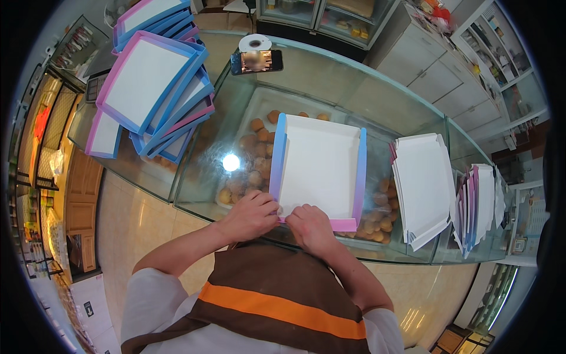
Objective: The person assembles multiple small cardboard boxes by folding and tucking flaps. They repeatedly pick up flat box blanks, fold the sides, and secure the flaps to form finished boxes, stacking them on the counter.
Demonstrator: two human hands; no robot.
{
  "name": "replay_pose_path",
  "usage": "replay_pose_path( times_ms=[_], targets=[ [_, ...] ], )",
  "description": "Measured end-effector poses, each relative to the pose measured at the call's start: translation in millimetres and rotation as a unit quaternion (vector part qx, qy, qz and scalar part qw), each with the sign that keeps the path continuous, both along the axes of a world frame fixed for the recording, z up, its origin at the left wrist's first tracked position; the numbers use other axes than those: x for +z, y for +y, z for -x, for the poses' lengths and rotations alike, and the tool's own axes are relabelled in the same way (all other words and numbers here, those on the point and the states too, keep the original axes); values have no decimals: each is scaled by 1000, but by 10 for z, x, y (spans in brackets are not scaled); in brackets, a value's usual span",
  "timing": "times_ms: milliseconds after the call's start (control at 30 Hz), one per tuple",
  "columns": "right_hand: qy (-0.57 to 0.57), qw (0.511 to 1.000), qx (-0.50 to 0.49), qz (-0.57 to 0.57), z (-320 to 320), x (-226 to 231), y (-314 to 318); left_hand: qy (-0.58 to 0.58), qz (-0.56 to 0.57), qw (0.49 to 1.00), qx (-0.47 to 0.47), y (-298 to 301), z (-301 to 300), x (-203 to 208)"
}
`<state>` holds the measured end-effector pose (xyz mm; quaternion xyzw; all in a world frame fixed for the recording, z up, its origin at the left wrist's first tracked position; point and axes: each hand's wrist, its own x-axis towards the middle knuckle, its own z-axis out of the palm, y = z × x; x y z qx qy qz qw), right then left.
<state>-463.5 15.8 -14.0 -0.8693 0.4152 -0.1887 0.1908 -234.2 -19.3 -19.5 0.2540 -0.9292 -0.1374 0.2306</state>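
Observation:
A shallow cardboard box, white inside with a blue-to-purple outside, lies on the glass counter in front of me. Its left and right walls stand up, and a pink near flap shows along the front edge. At the near left corner my left hand pinches the cardboard with bent fingers. Close beside it, my right hand is curled over the near flap. Fingertips of both hands partly hide that corner, so I cannot see how its flaps sit.
Stacked folded box trays lean unevenly at the left. Flat box blanks lie at the right, with more blanks beyond. A phone rests against a white roll at the back. Round brown baked goods show beneath the glass.

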Motion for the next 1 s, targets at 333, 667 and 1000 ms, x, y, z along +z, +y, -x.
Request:
replay_pose_path(
  times_ms=[333, 667, 1000],
  targets=[
    [132, 987, -90, 33, 675, 578, -19, -117, -16, 993, -3, -259, -412, 303],
    [23, 997, -67, 36, 436, 82, -21, 50, -147, 986, -69, -45, 631, -10],
    [-34, 994, -103, 10, 487, 43, 114, 20, -96, 994, -56, -113, 669, -51]
  ],
)
